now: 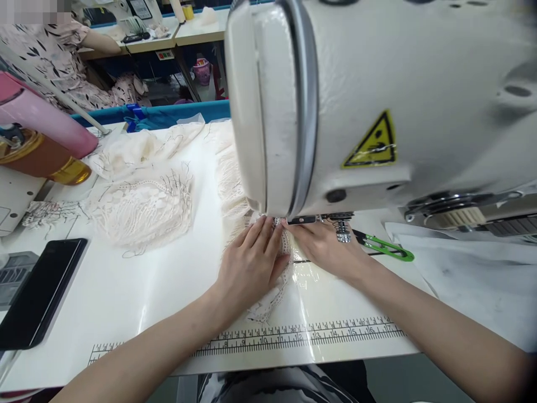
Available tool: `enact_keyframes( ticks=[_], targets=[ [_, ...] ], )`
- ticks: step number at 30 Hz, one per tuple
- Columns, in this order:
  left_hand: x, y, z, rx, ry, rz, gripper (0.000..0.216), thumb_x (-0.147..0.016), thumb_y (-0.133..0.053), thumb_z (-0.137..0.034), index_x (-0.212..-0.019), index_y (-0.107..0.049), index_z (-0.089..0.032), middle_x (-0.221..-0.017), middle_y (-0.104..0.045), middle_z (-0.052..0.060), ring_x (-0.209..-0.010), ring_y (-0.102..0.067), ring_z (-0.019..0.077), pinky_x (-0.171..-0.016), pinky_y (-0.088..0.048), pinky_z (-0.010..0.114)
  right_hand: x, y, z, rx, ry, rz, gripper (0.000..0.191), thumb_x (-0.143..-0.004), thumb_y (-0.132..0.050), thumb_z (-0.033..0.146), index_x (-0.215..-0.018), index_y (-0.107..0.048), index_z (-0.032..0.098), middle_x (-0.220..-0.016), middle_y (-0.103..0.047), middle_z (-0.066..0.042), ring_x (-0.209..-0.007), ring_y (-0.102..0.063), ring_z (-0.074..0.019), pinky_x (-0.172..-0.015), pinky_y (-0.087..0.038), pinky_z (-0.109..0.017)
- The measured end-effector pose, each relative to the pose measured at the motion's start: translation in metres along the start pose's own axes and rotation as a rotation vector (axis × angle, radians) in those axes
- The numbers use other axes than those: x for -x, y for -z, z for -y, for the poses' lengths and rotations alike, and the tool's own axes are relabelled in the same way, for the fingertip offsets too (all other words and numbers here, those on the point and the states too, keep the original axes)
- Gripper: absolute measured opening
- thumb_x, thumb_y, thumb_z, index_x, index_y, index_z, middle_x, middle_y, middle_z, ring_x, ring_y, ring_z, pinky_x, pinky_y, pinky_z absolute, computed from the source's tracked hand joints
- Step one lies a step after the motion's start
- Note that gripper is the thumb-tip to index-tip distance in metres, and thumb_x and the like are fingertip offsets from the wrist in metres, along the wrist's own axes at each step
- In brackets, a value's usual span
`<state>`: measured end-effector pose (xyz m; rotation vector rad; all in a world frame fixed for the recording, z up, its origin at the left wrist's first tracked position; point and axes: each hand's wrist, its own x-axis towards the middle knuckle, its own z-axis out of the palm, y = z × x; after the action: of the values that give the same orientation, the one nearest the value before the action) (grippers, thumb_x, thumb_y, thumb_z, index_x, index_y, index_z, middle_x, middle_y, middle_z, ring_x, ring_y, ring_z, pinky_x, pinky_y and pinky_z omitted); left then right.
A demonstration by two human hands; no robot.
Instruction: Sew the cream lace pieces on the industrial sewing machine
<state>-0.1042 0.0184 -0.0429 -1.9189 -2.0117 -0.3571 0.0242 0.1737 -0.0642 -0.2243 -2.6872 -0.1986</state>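
Cream lace fabric (268, 307) lies under the sewing machine (361, 73), its scalloped trim leading up to the needle area. My left hand (251, 254) rests flat on the lace with its fingers stretched toward the needle and its thumb out to the side. Just right of the needle area is my right hand (329, 246), fingers extended and their tips touching the lace edge. Machine parts cover some of those fingers. The needle itself is hidden behind the machine head and my fingers. Green thread snips (388, 247) lie beyond my right wrist.
A fringed lace piece (140, 210) and more cream fabric (146, 145) lie to the left. Nearby are a black phone (42, 291), a pink bottle (50, 115) and an amber drink container (50, 159). A printed ruler (281, 337) borders the front. Another person (46, 61) sits behind.
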Motion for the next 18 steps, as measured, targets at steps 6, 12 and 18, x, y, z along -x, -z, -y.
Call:
enact_keyframes(
  ticks=[6,12,18],
  targets=[
    [-0.001,0.001,0.000,0.001,0.007,0.015,0.044,-0.098,-0.045,-0.037,-0.127,-0.057,-0.006,-0.130,-0.059,0.017,-0.123,-0.056,0.0287,-0.094,-0.054,0.041,0.000,0.004,0.004,0.086,-0.013,-0.047,0.034,-0.091,-0.047,0.016,-0.118,-0.064,0.026,-0.099,-0.073,-0.004,-0.065,-0.060,-0.0179,-0.090,-0.045,-0.044],
    [-0.003,0.002,0.001,-0.018,0.004,0.023,0.045,-0.098,-0.046,-0.037,-0.128,-0.057,-0.006,-0.129,-0.060,0.016,-0.122,-0.056,0.0289,-0.093,-0.055,0.041,-0.004,0.018,0.007,0.124,-0.004,-0.020,0.032,-0.093,-0.046,0.015,-0.118,-0.064,0.024,-0.103,-0.072,-0.004,-0.070,-0.061,-0.0178,-0.092,-0.042,-0.042],
    [-0.001,0.001,0.002,-0.013,-0.007,0.026,0.045,-0.098,-0.044,-0.037,-0.128,-0.056,-0.006,-0.130,-0.059,0.016,-0.123,-0.055,0.0292,-0.093,-0.055,0.042,-0.007,0.021,0.007,0.040,-0.009,-0.011,0.029,-0.092,-0.046,0.014,-0.112,-0.065,0.023,-0.103,-0.072,-0.004,-0.067,-0.059,-0.0170,-0.083,-0.041,-0.038]
  ],
)
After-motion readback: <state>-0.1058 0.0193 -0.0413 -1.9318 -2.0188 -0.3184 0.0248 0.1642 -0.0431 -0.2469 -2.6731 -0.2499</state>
